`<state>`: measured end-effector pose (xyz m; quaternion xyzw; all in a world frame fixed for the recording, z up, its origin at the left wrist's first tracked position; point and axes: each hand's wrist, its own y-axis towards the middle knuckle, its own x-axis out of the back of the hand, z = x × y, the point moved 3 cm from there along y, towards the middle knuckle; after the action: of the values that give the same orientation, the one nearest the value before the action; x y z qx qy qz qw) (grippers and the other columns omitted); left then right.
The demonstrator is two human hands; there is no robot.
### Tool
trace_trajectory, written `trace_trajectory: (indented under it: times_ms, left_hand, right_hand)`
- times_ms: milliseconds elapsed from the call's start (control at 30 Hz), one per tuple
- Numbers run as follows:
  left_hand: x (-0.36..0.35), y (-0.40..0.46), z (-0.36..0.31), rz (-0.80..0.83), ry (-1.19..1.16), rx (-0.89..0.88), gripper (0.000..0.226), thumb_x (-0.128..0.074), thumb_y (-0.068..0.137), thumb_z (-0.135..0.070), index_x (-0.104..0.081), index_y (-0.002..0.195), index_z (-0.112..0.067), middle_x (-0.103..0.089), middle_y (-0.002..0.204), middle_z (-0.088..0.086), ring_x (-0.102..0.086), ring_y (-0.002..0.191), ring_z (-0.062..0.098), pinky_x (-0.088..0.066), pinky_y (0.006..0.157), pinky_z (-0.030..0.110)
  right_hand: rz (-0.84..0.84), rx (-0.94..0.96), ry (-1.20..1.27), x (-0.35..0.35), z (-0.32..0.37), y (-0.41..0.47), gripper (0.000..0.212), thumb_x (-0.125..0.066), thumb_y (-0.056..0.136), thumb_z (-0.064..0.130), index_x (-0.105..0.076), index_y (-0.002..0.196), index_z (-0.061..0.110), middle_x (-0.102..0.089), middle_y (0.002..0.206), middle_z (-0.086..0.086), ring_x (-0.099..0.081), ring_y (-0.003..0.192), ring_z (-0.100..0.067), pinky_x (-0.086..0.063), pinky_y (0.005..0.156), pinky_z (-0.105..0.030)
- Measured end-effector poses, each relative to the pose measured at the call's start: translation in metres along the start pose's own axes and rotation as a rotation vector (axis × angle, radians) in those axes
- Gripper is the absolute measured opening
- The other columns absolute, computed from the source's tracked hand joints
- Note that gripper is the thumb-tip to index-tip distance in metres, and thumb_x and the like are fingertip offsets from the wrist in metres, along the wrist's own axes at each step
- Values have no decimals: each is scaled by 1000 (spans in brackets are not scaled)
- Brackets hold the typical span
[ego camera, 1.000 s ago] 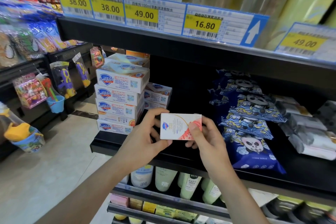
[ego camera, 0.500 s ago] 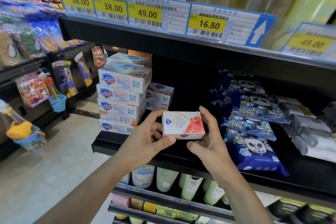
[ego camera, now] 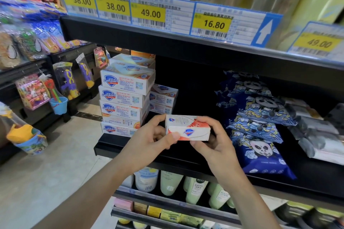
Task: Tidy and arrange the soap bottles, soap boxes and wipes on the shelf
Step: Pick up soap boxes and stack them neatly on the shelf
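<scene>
Five Safeguard soap boxes (ego camera: 124, 98) are seen stacked at the left end of the black shelf (ego camera: 130, 147), with a shorter stack (ego camera: 162, 98) just behind. One white-and-red Safeguard soap box (ego camera: 188, 128) is held above the shelf's front edge, pinched at its left end by the left hand (ego camera: 149, 143) and cradled from below and behind by curled fingers of the right hand (ego camera: 216, 141). Blue panda wipes packs (ego camera: 260, 132) are piled toward the right.

Your black shelf (ego camera: 141, 151) carries stacked soap boxes (ego camera: 123, 98) at left, blue panda wipes packs (ego camera: 258, 132) at right, grey packs (ego camera: 320, 135) beyond.
</scene>
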<state>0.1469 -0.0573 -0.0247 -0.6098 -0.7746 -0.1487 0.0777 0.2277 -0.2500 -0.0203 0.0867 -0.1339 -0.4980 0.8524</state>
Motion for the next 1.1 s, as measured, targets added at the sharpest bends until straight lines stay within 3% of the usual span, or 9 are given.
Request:
trace_trajectory:
  times_ms: [67,267,367,567,700,833,967,1100]
  left_hand:
    - [-1,0,0,0,0,-2,61,-69,97,-45,-42,150,-34,-79,107,-4,-74,100,19,-55,100,51]
    - [-1,1,-2,-28,-11,-25,77,-67,84,-69,-43,150,-36,-79,103,-4,-74,97,16,-56,99,49]
    - [-1,3,-1,-29,-14,-17,70,-66,89,-67,-44,149,-38,-79,104,-6,-74,96,14,-55,102,48]
    - [-5,2,-2,-21,45,-18,75,-67,77,-78,-39,143,-56,-68,128,-27,-68,115,4,-55,102,44]
    - [-4,2,-4,-44,72,-37,84,-71,74,-74,-38,148,-51,-63,132,-32,-67,113,-3,-57,98,43]
    - [-2,2,-2,-76,59,-54,100,-84,81,-54,-19,157,-57,-61,133,-32,-68,110,-2,-54,91,33]
    - [-1,2,1,-82,99,-92,90,-82,90,-28,-25,152,-59,-60,135,-28,-70,110,4,-52,81,24]
    - [-2,3,2,-106,156,-117,67,-73,98,-19,-38,137,-61,-61,133,-28,-70,110,5,-55,84,32]
  right_hand:
    - [9,-4,-1,0,2,0,54,-71,92,-5,-62,131,31,-70,128,7,-66,118,-13,-56,99,-35]
    - [37,-15,-16,-2,2,-1,51,-70,95,0,-60,131,34,-70,125,12,-65,118,-10,-54,96,-28]
    - [43,-14,-47,-3,1,-1,49,-68,98,3,-56,133,34,-69,125,13,-64,119,-9,-54,99,-31]
    - [38,-1,-139,-4,-2,1,51,-68,99,11,-50,133,44,-59,135,6,-58,126,-13,-50,108,-44]
    - [44,10,-156,-4,-2,1,50,-68,99,13,-50,131,46,-60,134,8,-58,126,-12,-50,107,-43]
    - [53,5,-163,-5,-3,1,48,-67,100,16,-50,130,49,-62,132,14,-59,124,-9,-50,106,-41]
    - [54,-12,-175,-6,-4,0,47,-67,101,19,-49,130,51,-63,132,14,-62,119,-10,-52,104,-39]
    - [41,-33,-181,-6,-5,0,46,-67,101,23,-49,130,53,-63,131,16,-64,113,-10,-53,102,-40]
